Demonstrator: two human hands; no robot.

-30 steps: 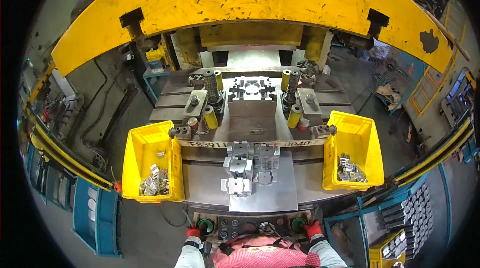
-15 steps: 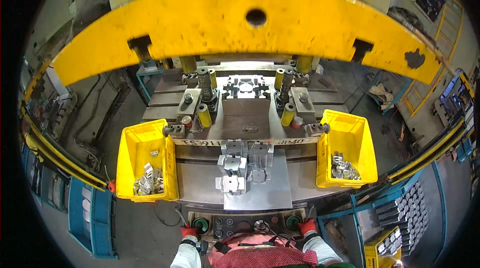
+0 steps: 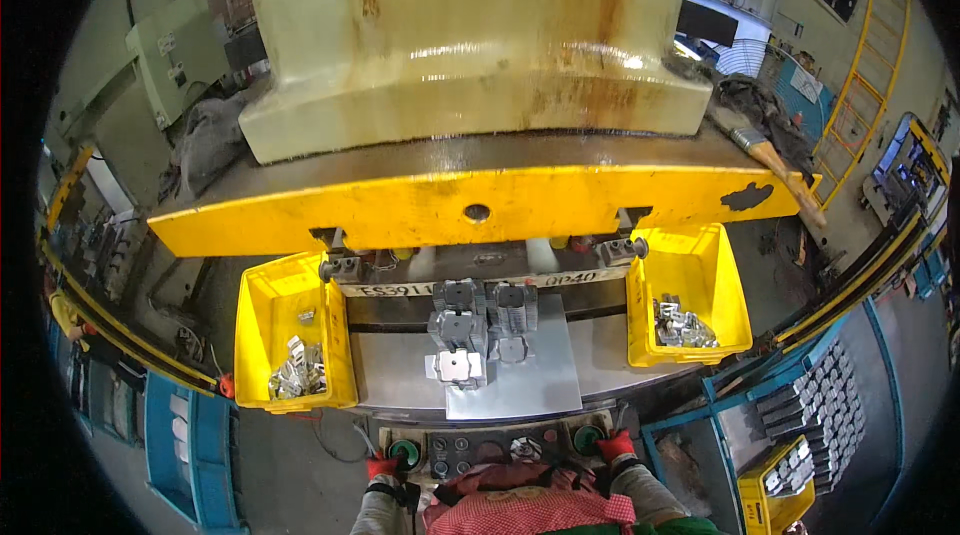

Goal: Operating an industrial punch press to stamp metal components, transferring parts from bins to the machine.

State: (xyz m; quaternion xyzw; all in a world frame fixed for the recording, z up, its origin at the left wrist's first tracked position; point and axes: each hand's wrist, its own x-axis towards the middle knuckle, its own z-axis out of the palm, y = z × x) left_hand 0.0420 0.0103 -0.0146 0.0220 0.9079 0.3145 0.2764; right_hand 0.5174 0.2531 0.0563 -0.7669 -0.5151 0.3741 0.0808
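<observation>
A: The left hand [image 3: 382, 466] and right hand [image 3: 616, 445], both red-gloved: what are they at?

B: The left green button [image 3: 404, 453] and right green button [image 3: 588, 439], at either end of the near control panel [image 3: 470, 450]. Whether the fingers are spread or pressed together, I cannot tell.

A: And the metal parts [image 3: 460, 368]?

B: Stacked farther in on the desk [image 3: 392, 365], by a flat metal sheet [image 3: 535, 385], between the left yellow bin [image 3: 342, 355] and right yellow bin [image 3: 637, 310].

A: Which step, then?

B: A press stroke, I'd judge: beyond, the yellow beam [image 3: 400, 210] sits low, hiding most of the die [image 3: 490, 262].

A: What does the next move call for?

B: Both hands clear of the die, I'd say; reaching in would need the beam raised.
</observation>
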